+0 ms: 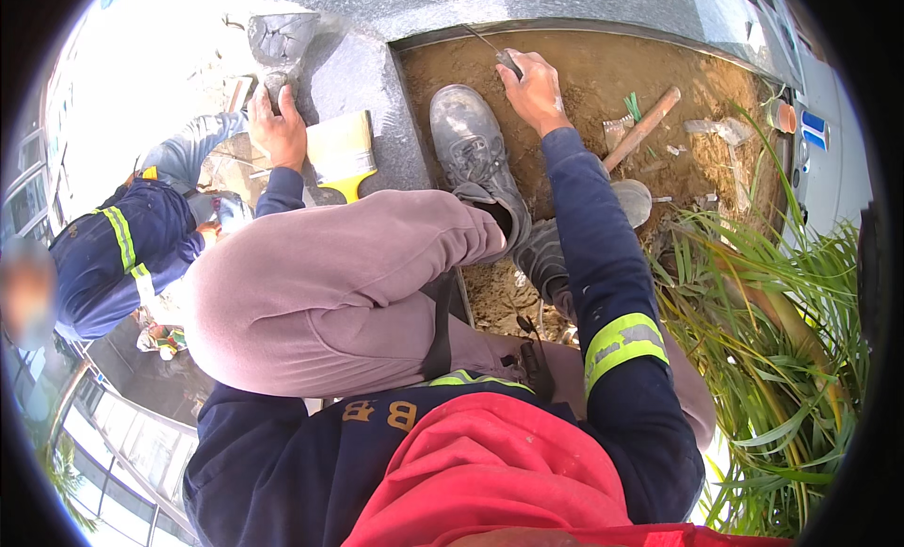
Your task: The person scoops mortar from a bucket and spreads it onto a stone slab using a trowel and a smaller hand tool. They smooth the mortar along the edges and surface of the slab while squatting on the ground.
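Note:
My left hand (280, 131) is closed round the dark handle of a trowel (282, 37), whose broad blade carries cracked grey mortar. It is over the left side of the grey stone slab (353, 76). Next to that wrist lies a wide brush (341, 144) with pale bristles and a yellow handle. On the far side of the soil bed, my right hand (535, 93) grips a slim metal tool (490, 44) by its dark handle. The thin blade of this tool points up-left to the joint along the far stone edge.
My dusty shoe (465, 133) stands in the soil bed (593, 72). A wooden handle (644, 129) lies right of my forearm, near scraps and a green plastic piece (632, 105). Leafy plants (772, 330) crowd the right. A person in dark workwear (113, 250) works at the left.

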A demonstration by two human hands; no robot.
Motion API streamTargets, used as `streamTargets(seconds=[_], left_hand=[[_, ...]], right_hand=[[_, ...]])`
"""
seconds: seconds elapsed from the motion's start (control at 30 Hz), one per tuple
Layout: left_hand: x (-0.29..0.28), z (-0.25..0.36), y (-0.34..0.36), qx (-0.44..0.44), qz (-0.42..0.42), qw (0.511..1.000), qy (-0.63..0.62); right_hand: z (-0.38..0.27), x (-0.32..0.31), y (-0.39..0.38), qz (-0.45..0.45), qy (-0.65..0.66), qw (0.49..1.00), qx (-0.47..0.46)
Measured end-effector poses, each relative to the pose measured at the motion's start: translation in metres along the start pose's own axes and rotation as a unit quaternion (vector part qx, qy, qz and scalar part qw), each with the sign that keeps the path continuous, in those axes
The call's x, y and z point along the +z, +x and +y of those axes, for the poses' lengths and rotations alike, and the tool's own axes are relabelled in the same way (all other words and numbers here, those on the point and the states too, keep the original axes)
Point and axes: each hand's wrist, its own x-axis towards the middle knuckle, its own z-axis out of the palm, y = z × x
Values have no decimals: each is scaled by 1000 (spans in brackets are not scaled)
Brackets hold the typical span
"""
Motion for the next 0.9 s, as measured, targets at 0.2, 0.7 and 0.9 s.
streamTargets(seconds=[0.2, 0.7, 0.9], left_hand=[[0, 3, 1, 2, 0, 1000, -8], [-4, 1, -5, -64, -23, 998, 6], [1, -1, -4, -25, -4, 1000, 13]], right_hand=[[30, -19, 22, -17, -61, 997, -38], [7, -23, 23, -40, -90, 989, -115], [36, -34, 47, -50, -144, 987, -55]])
